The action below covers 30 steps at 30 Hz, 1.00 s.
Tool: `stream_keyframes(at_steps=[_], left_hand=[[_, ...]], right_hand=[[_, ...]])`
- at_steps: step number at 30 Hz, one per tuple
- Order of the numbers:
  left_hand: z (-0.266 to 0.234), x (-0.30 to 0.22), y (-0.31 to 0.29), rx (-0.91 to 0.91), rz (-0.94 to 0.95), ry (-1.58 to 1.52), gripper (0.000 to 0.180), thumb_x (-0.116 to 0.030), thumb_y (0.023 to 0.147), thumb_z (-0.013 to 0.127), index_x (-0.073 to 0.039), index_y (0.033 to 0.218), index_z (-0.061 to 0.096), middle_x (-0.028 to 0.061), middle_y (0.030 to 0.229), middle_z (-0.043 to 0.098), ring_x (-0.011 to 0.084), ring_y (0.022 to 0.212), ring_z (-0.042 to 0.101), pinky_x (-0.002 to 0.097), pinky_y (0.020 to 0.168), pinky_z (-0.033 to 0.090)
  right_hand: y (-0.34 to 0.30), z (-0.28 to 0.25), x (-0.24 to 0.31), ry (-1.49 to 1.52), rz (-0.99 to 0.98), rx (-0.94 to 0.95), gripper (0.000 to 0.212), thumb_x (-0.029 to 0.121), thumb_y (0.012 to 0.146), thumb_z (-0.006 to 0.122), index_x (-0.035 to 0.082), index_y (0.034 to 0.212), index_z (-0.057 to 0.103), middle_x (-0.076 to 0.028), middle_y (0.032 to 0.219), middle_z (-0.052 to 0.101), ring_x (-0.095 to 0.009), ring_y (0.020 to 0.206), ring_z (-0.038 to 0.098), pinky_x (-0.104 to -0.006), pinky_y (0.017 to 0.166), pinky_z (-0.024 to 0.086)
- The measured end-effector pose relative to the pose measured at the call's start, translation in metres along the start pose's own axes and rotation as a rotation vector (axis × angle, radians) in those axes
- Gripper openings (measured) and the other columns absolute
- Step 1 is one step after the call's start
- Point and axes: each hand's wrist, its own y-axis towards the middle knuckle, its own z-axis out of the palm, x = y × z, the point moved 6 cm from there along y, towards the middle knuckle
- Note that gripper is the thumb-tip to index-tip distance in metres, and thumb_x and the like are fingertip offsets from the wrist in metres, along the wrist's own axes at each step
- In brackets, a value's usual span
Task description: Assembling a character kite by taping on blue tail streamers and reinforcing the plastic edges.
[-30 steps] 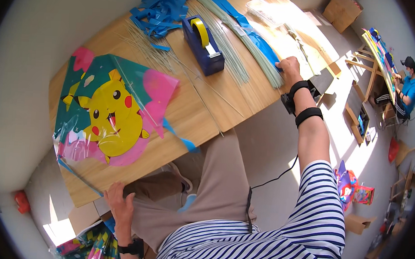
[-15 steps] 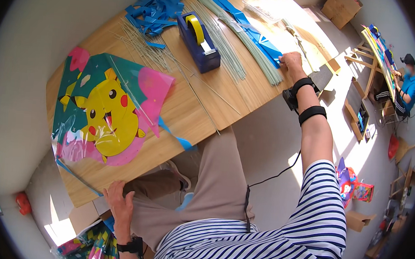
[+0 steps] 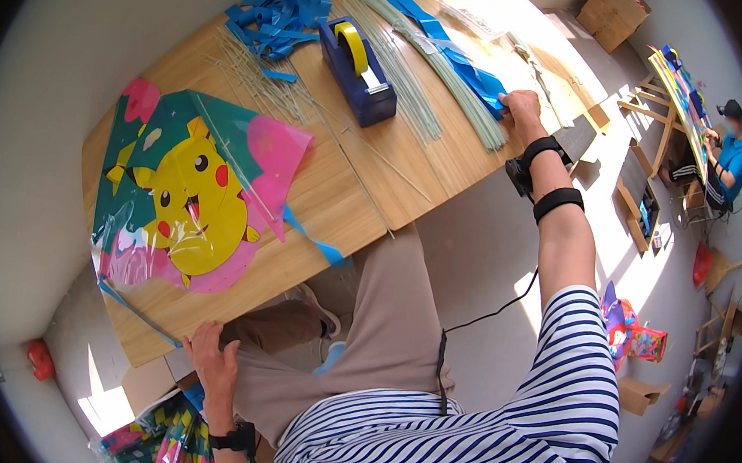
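Got a white tee [image 3: 459, 448] with navy stripes, sleeves [image 3: 573, 353] ending around the elbow, plus plain beige pants [image 3: 391, 310]. Two black straps [image 3: 559, 206] on the right forearm, chunky black gadget [image 3: 518, 179], thin black cable [image 3: 489, 320], black left wristband [image 3: 233, 439].

The right arm [image 3: 566, 245] stretches forward, the right hand [image 3: 521, 111] at its end with fingers [image 3: 510, 100] curled; the left hand [image 3: 215, 362] sits lower, fingers loosely extended, thumb [image 3: 231, 355] apart.

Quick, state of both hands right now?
Left hand: open, seemingly empty, by the table edge.
Right hand: closed on the blue strips' end.
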Motion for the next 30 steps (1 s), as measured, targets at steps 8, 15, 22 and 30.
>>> stream_keyframes(at_steps=[8,15,22,30], left_hand=[[0.001,0.004,-0.001,-0.012,-0.003,0.013,0.042,-0.015,0.078,0.076,-0.006,0.117,0.064,0.0157,0.128,0.062,0.0353,0.127,0.052,0.0611,0.117,0.022],[0.002,0.005,-0.001,-0.02,-0.003,0.019,0.041,-0.014,0.078,0.076,-0.005,0.116,0.065,0.0151,0.127,0.063,0.0349,0.127,0.053,0.0611,0.116,0.023],[0.002,0.007,-0.004,-0.025,-0.011,0.019,0.041,-0.013,0.078,0.076,-0.006,0.116,0.065,0.0149,0.127,0.063,0.0342,0.127,0.053,0.0604,0.117,0.022],[0.003,0.007,-0.004,-0.024,-0.012,0.024,0.041,-0.013,0.078,0.076,-0.006,0.116,0.065,0.0147,0.127,0.063,0.0335,0.127,0.053,0.0599,0.117,0.021]], right_hand=[[0.005,-0.004,0.007,-0.187,-0.076,-0.057,0.013,0.014,0.079,0.077,0.002,0.075,0.075,-0.008,0.067,0.068,-0.015,0.059,0.062,-0.0303,0.055,0.048],[0.012,-0.01,0.012,-0.064,-0.076,-0.135,0.009,0.01,0.075,0.076,0.002,0.072,0.073,-0.008,0.068,0.069,-0.015,0.06,0.066,-0.0285,0.052,0.048],[0.008,-0.002,0.005,0.245,0.092,-0.061,0.005,0.0,0.076,0.066,0.004,0.078,0.069,-0.008,0.068,0.067,-0.013,0.055,0.063,-0.0258,0.045,0.046],[0.004,0.0,0.024,0.144,-0.182,0.086,0.022,-0.004,0.077,0.049,0.007,0.08,0.068,-0.005,0.067,0.065,-0.009,0.052,0.059,-0.0239,0.046,0.043]])
